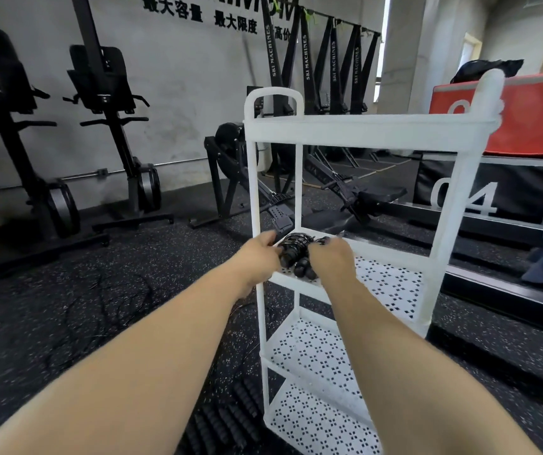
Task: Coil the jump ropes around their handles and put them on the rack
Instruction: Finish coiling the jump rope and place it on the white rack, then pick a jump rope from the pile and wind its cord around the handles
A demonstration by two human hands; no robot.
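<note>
From the head view, both arms reach forward to the white rack (362,129), and the coiled jump rope (296,252), a dark bundle of cord wound over its black handles, sits at the front left corner of the middle shelf (391,284), between the two hands. The left hand (258,256) curls round the bundle's left end, thumb up. The right hand (332,259) closes over its right side with bent fingers (motion blur hides the fingertips, so how firm either grip is cannot be told). The step in hand looks like setting this finished coil down on the shelf. Whether its weight already rests there is unclear. The next move calls for letting go gently, so the turns do not spring loose, and nudging the bundle inward from the shelf lip. More work seems to remain: loose ropes (115,290) lie tangled on the speckled floor to the left, and ribbed black grips (227,418) lie by the rack's foot.
</note>
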